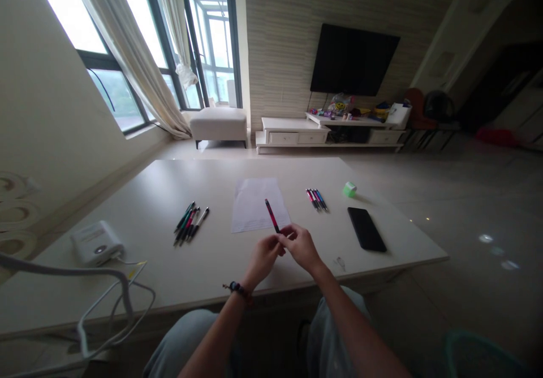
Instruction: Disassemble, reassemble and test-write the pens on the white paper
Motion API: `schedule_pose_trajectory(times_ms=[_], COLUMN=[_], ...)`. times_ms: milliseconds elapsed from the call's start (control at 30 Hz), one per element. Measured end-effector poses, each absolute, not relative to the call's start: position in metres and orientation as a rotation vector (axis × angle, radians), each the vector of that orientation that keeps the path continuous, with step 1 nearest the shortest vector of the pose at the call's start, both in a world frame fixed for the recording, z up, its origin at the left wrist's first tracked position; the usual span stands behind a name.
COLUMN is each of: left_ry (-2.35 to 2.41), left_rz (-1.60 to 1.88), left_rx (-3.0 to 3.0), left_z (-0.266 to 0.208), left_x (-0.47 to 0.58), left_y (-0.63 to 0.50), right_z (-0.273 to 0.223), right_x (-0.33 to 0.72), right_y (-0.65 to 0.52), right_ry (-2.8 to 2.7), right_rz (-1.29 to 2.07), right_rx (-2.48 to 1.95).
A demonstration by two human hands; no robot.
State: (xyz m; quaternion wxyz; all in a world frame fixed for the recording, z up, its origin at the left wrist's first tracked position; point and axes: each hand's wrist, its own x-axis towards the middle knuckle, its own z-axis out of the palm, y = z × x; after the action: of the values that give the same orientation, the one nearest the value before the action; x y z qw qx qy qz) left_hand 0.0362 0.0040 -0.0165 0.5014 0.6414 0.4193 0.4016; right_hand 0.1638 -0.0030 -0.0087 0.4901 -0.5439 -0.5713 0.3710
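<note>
A red and black pen (271, 214) points up and away over the lower part of a white sheet of paper (250, 200). Its near end is pinched between the fingers of my left hand (265, 256) and my right hand (300, 247), which touch each other. The fingers partly hide that end. My left wrist wears a dark beaded bracelet (238, 291). To the left of the paper lies a loose bunch of several pens (189, 225), green, red and white with black grips. Right of the paper, several more pens (316, 200) lie side by side.
On the table (169, 276), a black phone (366, 229) and a small green and white block (349, 189) lie right. A white box-shaped device (97, 243) with a cable (139, 287) sits left. A small clear object (340, 263) lies near the front edge.
</note>
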Motion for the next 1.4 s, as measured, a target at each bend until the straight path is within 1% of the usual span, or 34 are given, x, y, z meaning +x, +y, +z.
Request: schedule_pose_trajectory(times_ms=[67, 133, 267, 300, 333, 467, 567, 733, 867, 1000, 1100, 1333, 1400], left_ry=[1.059, 1.103, 1.148, 1.156, 1.166, 1.272, 1.455, 1.994, 2.392, 2.439, 2.436, 2.441, 2.342], left_rz=[0.945, 0.924, 0.927, 0.922, 0.915, 0.885, 0.824, 0.697, 0.626, 0.500, 0.470, 0.582, 0.713], left_rx=[1.620, 1.653, 1.673, 1.681, 1.694, 1.784, 1.965, 2.162, 1.942, 1.853, 1.813, 1.739, 1.693], left_z=[-0.019, -0.021, -0.021, -0.020, -0.020, -0.018, -0.014, -0.001, 0.005, 0.000, -0.006, -0.005, -0.001], left_x=[0.036, 0.036, 0.029, 0.026, 0.022, 0.004, -0.016, -0.074, -0.124, -0.144, -0.144, -0.140, -0.136], left_y=[0.005, 0.005, 0.005, 0.005, 0.005, 0.008, 0.015, 0.040, 0.058, 0.063, 0.064, 0.065, 0.063], right_z=[-0.014, -0.019, -0.035, -0.040, -0.045, -0.063, -0.073, -0.083, -0.082, -0.070, -0.055, -0.019, -0.012], right_x=[0.167, 0.178, 0.219, 0.229, 0.239, 0.259, 0.261, 0.264, 0.262, 0.249, 0.234, 0.199, 0.186], right_y=[0.006, 0.021, 0.060, 0.069, 0.078, 0.100, 0.109, 0.114, 0.109, 0.100, 0.090, 0.053, 0.039], right_ry=[-1.408, -1.424, -1.415, -1.410, -1.399, -1.406, -1.420, -1.446, -1.382, -1.388, -1.395, -1.389, -1.389], right_rz=[0.846, 0.696, 0.116, -0.001, -0.034, -0.083, -0.114, -0.195, -0.277, -0.255, -0.237, -0.132, -0.037], right_rx=[-1.354, -1.403, -1.699, -1.771, -1.795, -1.835, -1.872, -1.950, -1.963, -1.926, -1.853, -1.630, -1.558])
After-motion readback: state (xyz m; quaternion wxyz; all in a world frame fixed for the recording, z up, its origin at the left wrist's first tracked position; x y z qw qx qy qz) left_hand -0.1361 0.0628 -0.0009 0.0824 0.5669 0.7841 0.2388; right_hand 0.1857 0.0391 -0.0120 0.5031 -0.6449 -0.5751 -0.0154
